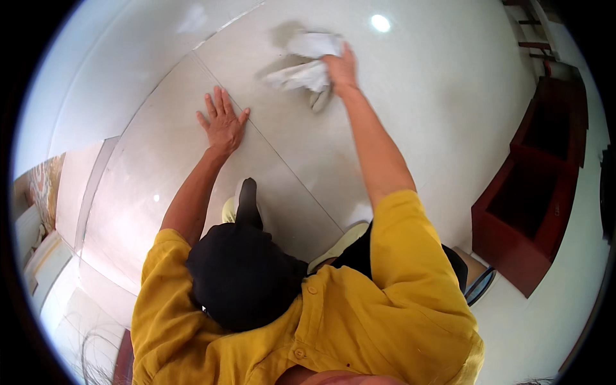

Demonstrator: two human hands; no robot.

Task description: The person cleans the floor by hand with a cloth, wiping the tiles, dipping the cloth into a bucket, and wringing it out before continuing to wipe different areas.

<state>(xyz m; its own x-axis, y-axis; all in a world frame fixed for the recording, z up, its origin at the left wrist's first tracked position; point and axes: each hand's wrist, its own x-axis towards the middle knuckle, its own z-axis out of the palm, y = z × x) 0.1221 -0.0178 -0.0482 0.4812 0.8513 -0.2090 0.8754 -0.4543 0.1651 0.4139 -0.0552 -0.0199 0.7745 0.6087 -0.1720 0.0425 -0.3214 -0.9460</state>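
My left hand (pixel 222 123) lies flat with spread fingers on the pale tiled floor (pixel 423 96), close to a tile joint. Ahead and to the right, my right hand (pixel 342 68) is closed on a crumpled white cloth (pixel 303 77). The cloth spreads leftward from the fingers against the floor, one fold hanging toward me. Slight blur softens the hand and the cloth. Part of the right fingers is hidden by the cloth.
Dark red wooden cabinets (pixel 523 205) with open fronts stand on the right. Wooden furniture legs (pixel 536 46) show at the far right. A white wall (pixel 96 51) rises at the far left. My pale shoe (pixel 340 246) rests below my right arm.
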